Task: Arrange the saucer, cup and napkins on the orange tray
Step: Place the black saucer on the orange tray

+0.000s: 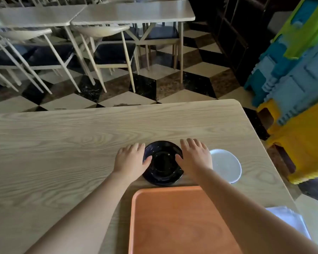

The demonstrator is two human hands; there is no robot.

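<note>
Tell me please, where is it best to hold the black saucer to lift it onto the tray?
Probably at its thin rim, from the two opposite sides. The black saucer lies flat on the table, so only the edge gives a hold. The left hand and right hand already flank it, thumbs on the rim.

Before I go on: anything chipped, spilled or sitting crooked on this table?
Nothing stands out. The black saucer sits flat beyond the orange tray, the left hand and right hand either side of it. No spills show.
</note>
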